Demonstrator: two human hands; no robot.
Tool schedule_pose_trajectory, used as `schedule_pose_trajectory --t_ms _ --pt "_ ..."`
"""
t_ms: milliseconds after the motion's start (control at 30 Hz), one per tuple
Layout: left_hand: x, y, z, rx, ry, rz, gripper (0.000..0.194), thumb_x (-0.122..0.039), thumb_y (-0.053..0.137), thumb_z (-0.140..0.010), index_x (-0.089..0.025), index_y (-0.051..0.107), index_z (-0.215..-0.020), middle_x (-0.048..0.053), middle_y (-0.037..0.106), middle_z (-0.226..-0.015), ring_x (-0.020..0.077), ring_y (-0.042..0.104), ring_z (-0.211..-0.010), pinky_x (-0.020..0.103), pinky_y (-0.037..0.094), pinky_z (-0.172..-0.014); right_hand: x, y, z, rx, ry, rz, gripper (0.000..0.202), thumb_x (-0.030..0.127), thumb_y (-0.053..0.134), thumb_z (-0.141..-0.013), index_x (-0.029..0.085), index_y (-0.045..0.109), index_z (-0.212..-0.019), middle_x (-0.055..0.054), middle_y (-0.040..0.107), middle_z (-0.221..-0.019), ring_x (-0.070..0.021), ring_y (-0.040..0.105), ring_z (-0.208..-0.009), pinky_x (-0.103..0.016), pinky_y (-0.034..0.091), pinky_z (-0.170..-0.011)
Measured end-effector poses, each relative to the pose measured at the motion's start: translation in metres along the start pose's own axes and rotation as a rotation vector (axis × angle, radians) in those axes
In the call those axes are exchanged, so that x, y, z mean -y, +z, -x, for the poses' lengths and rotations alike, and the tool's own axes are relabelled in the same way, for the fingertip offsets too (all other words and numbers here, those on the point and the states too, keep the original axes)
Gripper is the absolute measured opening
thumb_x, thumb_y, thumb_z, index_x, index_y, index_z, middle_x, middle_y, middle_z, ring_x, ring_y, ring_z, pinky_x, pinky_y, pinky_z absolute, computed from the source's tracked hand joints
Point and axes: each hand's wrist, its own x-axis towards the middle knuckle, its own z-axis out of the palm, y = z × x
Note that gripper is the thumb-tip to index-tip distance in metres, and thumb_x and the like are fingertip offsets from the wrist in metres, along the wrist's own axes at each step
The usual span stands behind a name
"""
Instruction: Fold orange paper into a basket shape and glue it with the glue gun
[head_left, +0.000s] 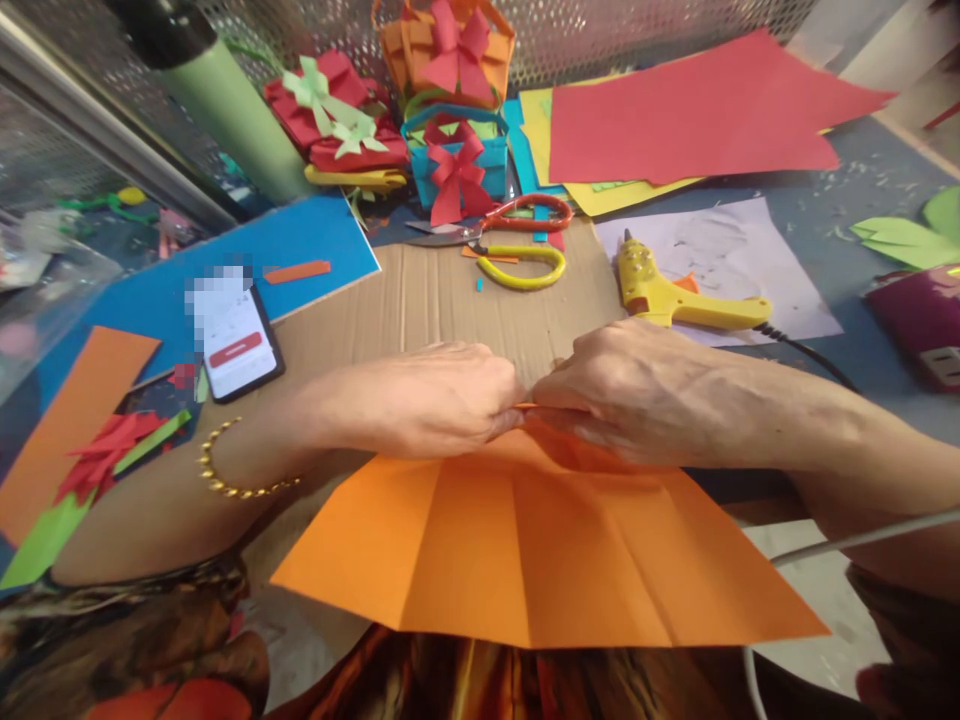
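A sheet of orange paper (pixel 465 545) with several fold lines spreads out below my hands, its near edge over my lap. My left hand (pixel 450 395) pinches the far edge of the sheet near its middle. Right beside it, my right hand (pixel 630 395) grips the same edge, fingers curled and pressed together. The paper buckles a little under the right hand, and the fingertips of both hands are partly hidden. Just beyond the right hand lies a yellow glue gun (pixel 675 290). Scissors (pixel 517 240) with red and yellow handles rest beyond the hands.
Cardboard (pixel 352 310) covers the middle of the table. A phone (pixel 236 345) lies at left near orange paper strips. Small paper baskets with bows (pixel 457 165) and a green bottle (pixel 232 110) stand at the back. Red sheets (pixel 697 110) are stacked back right.
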Motion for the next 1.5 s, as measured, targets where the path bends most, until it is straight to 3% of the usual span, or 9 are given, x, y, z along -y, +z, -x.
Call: schedule_pose_trajectory --t_ms 100,200,433,733,933,1100,1233,1333,1500 --pt "0.003 -0.001 -0.003 0.021 0.056 0.021 0.041 -0.026 0.045 -0.102 -0.012 0.075 -0.078 -0.001 0.051 -0.051 0.0107 0.037 -0.045 0.029 0.030 -0.056 0.004 -0.005 -0.001 0.124 0.013 0.059 0.027 0.016 0.048 -0.095 0.015 0.073 -0.083 -0.005 0.060 -0.062 -0.0108 0.028 -0.052 -0.032 0.019 -0.055" --pt "0.006 -0.004 -0.001 0.030 0.028 0.109 0.040 -0.026 0.046 -0.100 -0.014 0.071 -0.071 -0.003 0.046 -0.049 0.0102 0.035 -0.044 0.029 0.028 -0.054 0.004 -0.010 -0.001 0.162 0.043 0.034 0.026 0.015 0.050 -0.096 0.015 0.070 -0.079 -0.004 0.059 -0.062 -0.0096 0.032 -0.053 -0.032 0.020 -0.057" --pt "0.011 -0.008 0.012 -0.049 -0.092 0.058 0.031 -0.023 0.053 -0.094 -0.017 0.068 -0.067 -0.003 0.047 -0.051 0.0111 0.038 -0.048 0.029 0.026 -0.055 0.000 -0.014 0.002 0.104 0.071 -0.033 0.029 0.015 0.049 -0.095 0.015 0.072 -0.077 -0.001 0.058 -0.060 -0.0088 0.035 -0.054 -0.032 0.020 -0.059" --pt "0.016 -0.008 0.012 -0.026 0.037 0.003 0.027 -0.005 0.053 -0.088 -0.018 0.064 -0.067 -0.003 0.053 -0.051 0.0105 0.042 -0.046 0.028 0.030 -0.055 -0.003 -0.010 0.001 0.140 0.027 -0.015 0.024 0.019 0.053 -0.092 0.018 0.069 -0.075 -0.003 0.061 -0.062 -0.0117 0.034 -0.054 -0.034 0.021 -0.059" --pt "0.016 -0.011 0.015 0.013 -0.027 0.008 0.030 -0.018 0.057 -0.090 -0.018 0.062 -0.060 -0.002 0.053 -0.049 0.0093 0.039 -0.042 0.029 0.024 -0.048 -0.001 -0.012 0.000 0.144 0.051 -0.046 0.021 0.017 0.055 -0.088 0.020 0.074 -0.080 0.000 0.061 -0.061 -0.0114 0.039 -0.052 -0.032 0.022 -0.055" --pt "0.016 -0.007 0.017 -0.049 -0.036 -0.091 0.031 -0.015 0.053 -0.086 -0.019 0.059 -0.057 0.000 0.052 -0.048 0.0113 0.038 -0.042 0.031 0.022 -0.048 -0.006 -0.008 -0.002 0.107 0.123 -0.119 0.023 0.029 0.057 -0.092 0.022 0.075 -0.079 0.003 0.056 -0.053 -0.0097 0.039 -0.047 -0.028 0.025 -0.055" --pt "0.013 -0.006 0.017 -0.061 -0.077 -0.118 0.028 -0.011 0.054 -0.081 -0.019 0.057 -0.054 0.000 0.049 -0.046 0.0121 0.035 -0.042 0.032 0.023 -0.051 -0.012 -0.002 -0.003 0.114 0.160 -0.075 0.016 0.037 0.068 -0.083 0.024 0.078 -0.085 0.004 0.055 -0.052 -0.0106 0.040 -0.047 -0.027 0.025 -0.054" --pt "0.010 -0.004 0.017 -0.091 -0.091 -0.128 0.028 -0.011 0.054 -0.080 -0.019 0.058 -0.054 0.000 0.049 -0.046 0.0122 0.033 -0.043 0.033 0.024 -0.053 -0.009 -0.004 -0.002 0.133 0.169 -0.023 0.014 0.029 0.065 -0.082 0.022 0.077 -0.082 0.003 0.052 -0.050 -0.0109 0.039 -0.046 -0.028 0.024 -0.054" --pt "0.009 -0.001 0.016 -0.108 -0.083 -0.211 0.026 -0.012 0.054 -0.081 -0.019 0.062 -0.057 0.000 0.049 -0.046 0.0123 0.032 -0.043 0.033 0.024 -0.053 -0.004 -0.009 -0.003 0.182 0.101 -0.044 0.014 0.017 0.060 -0.080 0.019 0.073 -0.076 0.000 0.060 -0.058 -0.0116 0.047 -0.052 -0.029 0.024 -0.055"
